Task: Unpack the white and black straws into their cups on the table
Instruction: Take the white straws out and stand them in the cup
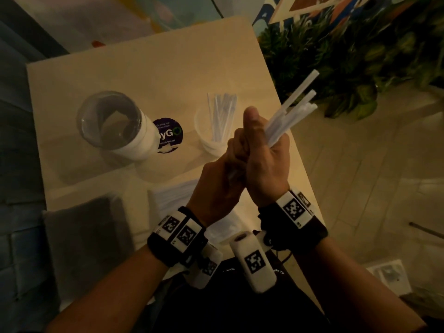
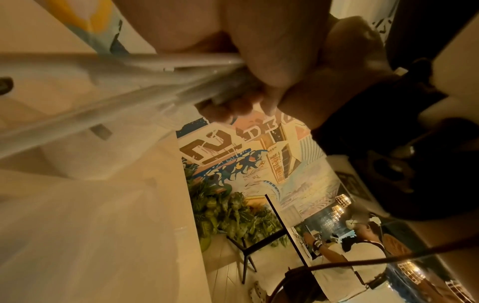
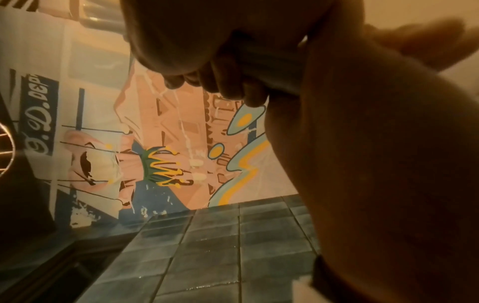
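Observation:
Above the table's right edge, my right hand (image 1: 264,140) grips a bundle of white straws (image 1: 294,106) that sticks up and to the right. My left hand (image 1: 230,164) sits just below and against it, fingers curled round the bundle's lower end. In the left wrist view the white straws (image 2: 124,86) run from my fingers (image 2: 261,61) across to the left. In the right wrist view, curled fingers (image 3: 233,82) wrap the straws (image 3: 272,67). A clear cup (image 1: 204,140) on the table holds several white straws. A larger cup (image 1: 134,140) stands to its left; what it holds is unclear.
A round purple sticker (image 1: 169,134) lies on the cream table (image 1: 149,68) between the cups. A dark pack (image 1: 89,236) and a white pack (image 1: 168,200) lie at the near edge. Green plants (image 1: 348,56) stand right of the table. Another person (image 2: 344,256) is far off.

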Motion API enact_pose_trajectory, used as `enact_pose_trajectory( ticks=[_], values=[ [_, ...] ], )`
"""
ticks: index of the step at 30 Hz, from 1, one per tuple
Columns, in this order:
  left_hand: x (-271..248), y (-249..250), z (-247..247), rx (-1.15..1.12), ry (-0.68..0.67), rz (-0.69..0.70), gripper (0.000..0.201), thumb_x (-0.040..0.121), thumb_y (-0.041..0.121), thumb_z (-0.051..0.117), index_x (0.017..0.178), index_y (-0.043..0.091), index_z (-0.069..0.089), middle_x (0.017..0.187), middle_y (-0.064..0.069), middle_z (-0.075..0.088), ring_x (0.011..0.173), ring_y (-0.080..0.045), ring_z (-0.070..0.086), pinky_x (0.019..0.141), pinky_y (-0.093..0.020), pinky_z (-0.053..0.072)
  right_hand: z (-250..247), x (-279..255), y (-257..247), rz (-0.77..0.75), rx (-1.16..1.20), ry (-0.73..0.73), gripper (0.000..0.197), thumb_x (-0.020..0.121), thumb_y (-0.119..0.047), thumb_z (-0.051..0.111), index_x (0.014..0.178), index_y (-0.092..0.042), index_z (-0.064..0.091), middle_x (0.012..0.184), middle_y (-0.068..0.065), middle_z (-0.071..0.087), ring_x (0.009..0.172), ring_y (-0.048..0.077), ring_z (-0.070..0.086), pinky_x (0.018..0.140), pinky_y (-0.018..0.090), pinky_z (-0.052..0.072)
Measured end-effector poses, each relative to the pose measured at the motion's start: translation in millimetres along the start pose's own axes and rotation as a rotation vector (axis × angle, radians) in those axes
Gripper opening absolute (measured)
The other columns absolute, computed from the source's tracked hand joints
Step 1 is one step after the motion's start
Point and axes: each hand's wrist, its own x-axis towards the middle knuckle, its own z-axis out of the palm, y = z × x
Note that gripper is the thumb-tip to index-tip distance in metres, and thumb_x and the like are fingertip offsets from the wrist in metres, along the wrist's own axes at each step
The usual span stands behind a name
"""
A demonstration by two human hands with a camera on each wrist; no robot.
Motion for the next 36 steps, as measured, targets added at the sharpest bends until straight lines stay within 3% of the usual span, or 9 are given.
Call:
enact_pose_trajectory(
  ticks=[3,8,11,17,20,25,28,32,36],
  values=[
    [2,-7,-4,-0.077,0.023,-0.1,0.047,0.079,0.051,0.053,0.086,0.006,0.066,0.076,-0.005,0.067,0.065,-0.013,0.061,0.064,-0.037,0.051,6,3,3,0.011,-0.127,-0.049,0.041,0.101,-0.02,0.047,0.06,-0.016,0.046,0.046,-0.007,0.041,0.037,0.013,0.038,0.042,0.025,0.034],
    [0,-12,-15,-0.215,0.043,-0.16,0.036,0.085,0.053,0.061,0.067,0.022,0.056,0.057,0.006,0.055,0.053,-0.009,0.048,0.053,-0.028,0.04,9,11,-5,-0.056,-0.284,-0.142,0.019,0.097,-0.021,0.056,0.091,-0.003,0.058,0.079,0.009,0.065,0.072,0.024,0.066,0.07,0.036,0.058],
    [1,-10,-33,-0.426,0.275,-0.277,0.038,0.088,0.047,0.065,0.062,0.022,0.054,0.049,0.006,0.045,0.042,-0.007,0.041,0.044,-0.022,0.036,-5,15,-2,-0.021,-0.234,-0.063,0.042,0.094,-0.039,0.053,0.114,-0.002,0.056,0.102,0.017,0.067,0.096,0.031,0.068,0.086,0.046,0.057],
    [15,9,-70,-0.79,0.532,-0.147,0.053,0.104,0.039,0.039,0.053,0.025,0.036,0.045,0.007,0.026,0.039,-0.011,0.021,0.042,-0.027,0.019,-36,1,53,0.541,-0.112,0.079,0.051,0.098,-0.05,0.046,0.099,-0.002,0.063,0.096,0.023,0.069,0.094,0.039,0.067,0.087,0.048,0.054],
    [15,20,-75,-0.848,0.513,-0.05,0.048,0.105,0.038,0.029,0.061,0.02,0.023,0.047,0.004,0.023,0.043,-0.015,0.017,0.046,-0.033,0.017,-40,-12,85,0.793,-0.065,0.108,0.054,0.098,-0.053,0.045,0.1,-0.003,0.063,0.1,0.021,0.069,0.098,0.039,0.067,0.084,0.045,0.056],
    [7,22,-65,-0.784,0.404,0.06,0.046,0.1,0.045,0.043,0.06,0.022,0.038,0.048,0.006,0.03,0.042,-0.013,0.022,0.047,-0.031,0.019,-25,-22,95,0.925,0.272,0.11,0.066,0.101,-0.055,0.035,0.119,0.005,0.054,0.125,0.031,0.06,0.101,0.042,0.067,0.092,0.048,0.054],
    [0,17,-58,-0.717,0.33,0.094,0.045,0.093,0.044,0.057,0.065,0.016,0.037,0.051,0.004,0.031,0.044,-0.013,0.027,0.048,-0.03,0.025,-12,-20,87,0.915,0.36,0.088,0.064,0.1,-0.057,0.035,0.102,0.003,0.058,0.115,0.026,0.063,0.09,0.035,0.07,0.089,0.045,0.056],
    [-10,14,-43,-0.621,0.258,0.079,0.038,0.097,0.029,0.055,0.066,0.013,0.038,0.051,0.002,0.033,0.046,-0.017,0.031,0.051,-0.031,0.031,-5,-18,81,0.888,0.333,-0.002,0.071,0.1,-0.059,0.029,0.079,-0.003,0.067,0.073,0.009,0.066,0.07,0.02,0.068,0.071,0.033,0.055],
    [-14,6,-39,-0.572,0.205,-0.009,0.043,0.097,0.029,0.049,0.065,0.005,0.035,0.052,-0.01,0.026,0.046,-0.023,0.028,0.05,-0.034,0.027,-4,-17,85,0.838,0.196,-0.06,0.075,0.099,-0.062,0.028,0.112,0.004,0.062,0.069,0.005,0.063,0.081,0.02,0.063,0.077,0.034,0.055]
  ],
)
